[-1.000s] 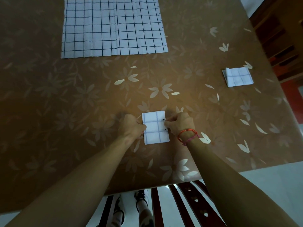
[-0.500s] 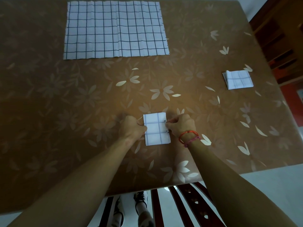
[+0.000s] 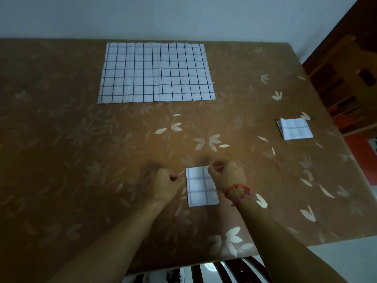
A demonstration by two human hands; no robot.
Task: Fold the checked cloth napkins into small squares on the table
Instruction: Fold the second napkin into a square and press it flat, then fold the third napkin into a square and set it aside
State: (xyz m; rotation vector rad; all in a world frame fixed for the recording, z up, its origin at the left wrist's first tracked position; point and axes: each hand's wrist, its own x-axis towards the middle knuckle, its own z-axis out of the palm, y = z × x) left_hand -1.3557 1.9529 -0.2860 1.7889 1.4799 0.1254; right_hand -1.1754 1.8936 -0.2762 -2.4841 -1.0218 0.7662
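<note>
A small folded checked napkin [image 3: 202, 186] lies on the brown flowered table [image 3: 61, 139] near its front edge. My right hand [image 3: 227, 177], with a red string at the wrist, is curled over the napkin's top right corner and pinches it. My left hand [image 3: 165, 184] is closed in a loose fist just left of the napkin, with a small gap between them. A large unfolded checked napkin [image 3: 156, 73] lies flat at the back of the table. Another folded napkin [image 3: 294, 129] sits near the right edge.
A wall runs behind the table's far edge. Dark wooden shelves [image 3: 346, 88] stand to the right of the table. The slatted back of a chair [image 3: 234, 270] shows below the front edge, with pale floor beside it.
My left hand has let go of the napkin's left side and drawn slightly away. My right hand has shifted up to the top right corner. The view has tilted up toward the wall.
</note>
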